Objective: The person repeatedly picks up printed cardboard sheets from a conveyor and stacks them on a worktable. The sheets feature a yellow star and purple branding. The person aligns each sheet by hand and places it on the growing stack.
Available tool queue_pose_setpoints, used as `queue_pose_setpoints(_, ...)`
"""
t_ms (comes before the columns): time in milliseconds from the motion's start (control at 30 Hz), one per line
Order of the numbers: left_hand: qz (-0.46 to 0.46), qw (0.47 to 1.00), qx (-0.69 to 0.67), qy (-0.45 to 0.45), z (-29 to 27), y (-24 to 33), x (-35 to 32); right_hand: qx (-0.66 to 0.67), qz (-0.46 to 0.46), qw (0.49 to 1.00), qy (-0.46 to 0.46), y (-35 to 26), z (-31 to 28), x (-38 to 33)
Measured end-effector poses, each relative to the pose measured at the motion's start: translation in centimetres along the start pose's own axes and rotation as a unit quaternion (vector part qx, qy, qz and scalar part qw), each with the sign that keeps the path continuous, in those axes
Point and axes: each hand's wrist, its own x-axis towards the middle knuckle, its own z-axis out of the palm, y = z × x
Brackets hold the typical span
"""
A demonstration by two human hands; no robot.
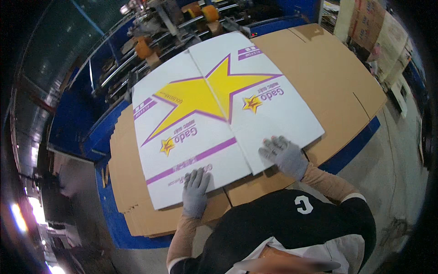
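A flat white printed carton (292, 112) with a large yellow star and purple bands lies in front of me, a seam running down its middle. My left hand (195, 194), in a grey glove, rests on its near left edge with the fingers stretched out over the print. On the near right edge lies my right hand (287, 157), also gloved in grey, its fingers spread flat on the white face. Neither hand is closed around anything. Underneath is a stack of plain brown cardboard sheets (333, 77), which sticks out on both sides.
Beyond the carton stands a machine with metal rods and orange rollers (210, 13). The stack sits on a blue platform (353, 145). Concrete floor (401, 178) shows at the right, and more cardboard (367, 20) leans at the back right.
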Motion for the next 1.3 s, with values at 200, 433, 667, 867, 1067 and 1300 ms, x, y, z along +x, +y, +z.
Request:
queue_pose_setpoints(200,-0.068,0.985,-0.085,-0.136,-5.4,-0.2,2.7,0.113,-0.182,0.977,0.002,-0.5,-0.1,1.3)
queue_pose_setpoints(433,-0.259,0.795,-0.547,0.048,-3.0,-6.7,23.0,0.286,-0.145,0.946,0.036,7.2,0.2,6.7)
queue_pose_setpoints(667,-0.251,0.593,-0.764,-0.046,-0.3,-9.2,39.7,0.203,0.297,0.932,0.047,22.9,6.3,16.4)
queue_pose_setpoints(867,-0.236,0.804,-0.533,0.123,-2.2,-5.9,40.2,0.283,0.404,0.865,0.09,30.5,8.4,25.2)
queue_pose_setpoints(1067,-0.163,0.877,-0.408,0.192,-2.1,-6.1,41.4,0.392,0.454,0.8,-0.003,33.5,10.0,27.8)
queue_pose_setpoints(1300,-0.119,0.935,-0.323,0.084,5.3,-11.2,41.1,0.55,0.449,0.704,-0.012,35.3,10.7,27.6)
